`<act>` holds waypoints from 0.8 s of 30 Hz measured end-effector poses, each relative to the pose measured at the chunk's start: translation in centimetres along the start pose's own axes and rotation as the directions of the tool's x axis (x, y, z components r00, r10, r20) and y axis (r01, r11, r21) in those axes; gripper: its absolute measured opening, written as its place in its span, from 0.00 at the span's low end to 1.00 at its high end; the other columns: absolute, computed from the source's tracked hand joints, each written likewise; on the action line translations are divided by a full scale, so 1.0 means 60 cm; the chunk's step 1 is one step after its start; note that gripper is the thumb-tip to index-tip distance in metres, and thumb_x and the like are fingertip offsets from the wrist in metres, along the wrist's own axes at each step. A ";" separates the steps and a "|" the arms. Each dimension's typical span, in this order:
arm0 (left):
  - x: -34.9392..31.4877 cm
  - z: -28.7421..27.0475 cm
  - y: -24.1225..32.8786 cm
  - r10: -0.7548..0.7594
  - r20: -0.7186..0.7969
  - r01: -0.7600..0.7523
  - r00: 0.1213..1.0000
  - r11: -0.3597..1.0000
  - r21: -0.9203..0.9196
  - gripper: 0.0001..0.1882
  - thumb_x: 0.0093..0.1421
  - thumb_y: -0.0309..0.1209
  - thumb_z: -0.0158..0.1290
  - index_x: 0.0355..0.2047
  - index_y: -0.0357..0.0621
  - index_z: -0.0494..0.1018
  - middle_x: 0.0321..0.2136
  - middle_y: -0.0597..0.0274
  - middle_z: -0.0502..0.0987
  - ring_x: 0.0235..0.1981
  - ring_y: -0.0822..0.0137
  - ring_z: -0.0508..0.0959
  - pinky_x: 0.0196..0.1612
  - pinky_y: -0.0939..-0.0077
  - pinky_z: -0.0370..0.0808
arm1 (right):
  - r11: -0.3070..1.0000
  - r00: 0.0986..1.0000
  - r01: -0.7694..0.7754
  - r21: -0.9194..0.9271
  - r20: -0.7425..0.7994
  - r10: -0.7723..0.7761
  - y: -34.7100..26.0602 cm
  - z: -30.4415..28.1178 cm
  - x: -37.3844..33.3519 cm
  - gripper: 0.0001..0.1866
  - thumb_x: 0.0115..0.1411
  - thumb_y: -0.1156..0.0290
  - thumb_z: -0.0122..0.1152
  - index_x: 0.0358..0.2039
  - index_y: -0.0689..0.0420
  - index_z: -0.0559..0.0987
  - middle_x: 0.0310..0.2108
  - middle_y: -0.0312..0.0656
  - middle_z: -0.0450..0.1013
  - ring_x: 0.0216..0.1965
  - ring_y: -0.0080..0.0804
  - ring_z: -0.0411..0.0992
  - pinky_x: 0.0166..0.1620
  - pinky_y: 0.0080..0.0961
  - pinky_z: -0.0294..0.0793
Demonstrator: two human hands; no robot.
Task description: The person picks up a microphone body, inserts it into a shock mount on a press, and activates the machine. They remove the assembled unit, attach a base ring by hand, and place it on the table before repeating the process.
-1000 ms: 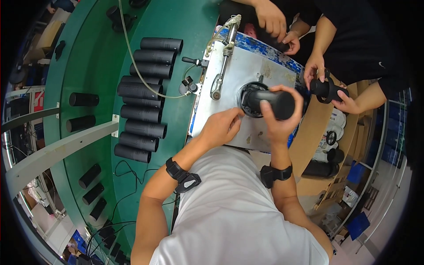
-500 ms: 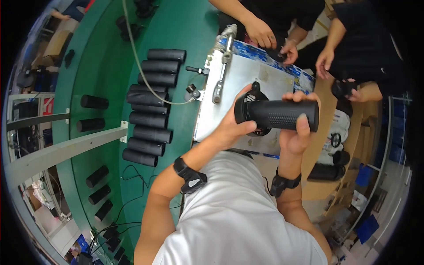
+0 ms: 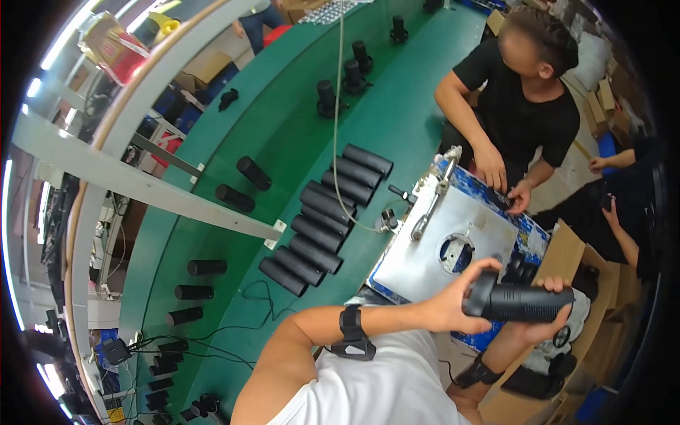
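Both my hands hold one black ribbed cylinder [image 3: 528, 300] with a wider collar at its left end. My left hand [image 3: 451, 306] is wrapped around the collar, thumb below and fingers above. From underneath and the far side, my right hand [image 3: 544, 324] grips the textured body near its right end. The cylinder lies roughly level, between a metal plate [image 3: 414, 265] and an open cardboard box [image 3: 595, 322]. A round opening [image 3: 457, 253] in the plate shows a fixture inside.
A metal lever [image 3: 431, 205] lies along the plate's left side. Several black tubes [image 3: 322, 212] lie in a row on the green table [image 3: 397, 134]. Across the plate, a co-worker's hands [image 3: 506, 195] handle a small black part. Another person [image 3: 602, 205] stands at the right.
My hands have carried the cylinder from over the metal plate toward the cardboard box. The plate's round opening now shows. The whole view has turned.
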State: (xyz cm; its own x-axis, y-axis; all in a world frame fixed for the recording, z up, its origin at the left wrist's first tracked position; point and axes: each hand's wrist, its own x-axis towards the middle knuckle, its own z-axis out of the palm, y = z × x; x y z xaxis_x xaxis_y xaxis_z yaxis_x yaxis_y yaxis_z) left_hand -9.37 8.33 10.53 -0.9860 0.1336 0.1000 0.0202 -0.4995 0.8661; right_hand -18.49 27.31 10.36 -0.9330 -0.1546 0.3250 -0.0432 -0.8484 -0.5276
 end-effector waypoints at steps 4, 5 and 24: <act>-0.001 0.020 0.007 -0.056 -0.001 0.056 0.998 0.998 -0.009 0.49 0.43 0.26 0.64 0.62 0.50 0.49 0.51 0.61 0.59 0.50 0.70 0.66 0.53 0.75 0.66 | 0.998 0.999 0.043 -0.050 -0.021 -0.044 -0.021 -0.011 -0.015 0.25 0.59 0.60 0.56 0.51 0.60 0.61 0.40 0.40 0.61 0.42 0.32 0.62 0.53 0.31 0.62; -0.004 0.028 0.006 -0.078 -0.007 0.078 0.997 0.997 -0.009 0.48 0.43 0.26 0.64 0.62 0.50 0.49 0.51 0.60 0.59 0.50 0.70 0.66 0.53 0.74 0.65 | 0.997 0.998 0.045 -0.060 -0.040 -0.048 -0.026 -0.009 -0.019 0.25 0.59 0.60 0.56 0.51 0.60 0.61 0.40 0.40 0.61 0.42 0.32 0.62 0.52 0.31 0.62; 0.085 -0.001 -0.026 -0.360 0.254 0.437 0.898 0.800 -0.412 0.44 0.56 0.47 0.55 0.67 0.46 0.48 0.59 0.45 0.64 0.54 0.51 0.72 0.55 0.58 0.72 | 0.647 0.993 -0.114 -0.754 -0.112 0.045 -0.166 -0.018 -0.084 0.32 0.37 0.66 0.68 0.44 0.61 0.69 0.45 0.48 0.69 0.30 0.31 0.72 0.36 0.25 0.71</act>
State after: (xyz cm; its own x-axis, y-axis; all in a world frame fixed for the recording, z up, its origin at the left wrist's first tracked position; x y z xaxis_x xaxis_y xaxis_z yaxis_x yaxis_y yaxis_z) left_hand -14.43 9.75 9.63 -0.8504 0.5171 -0.0973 -0.4829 -0.6934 0.5348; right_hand -13.77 37.08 13.12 -0.9681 -0.1347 0.2111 -0.1908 -0.1497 -0.9702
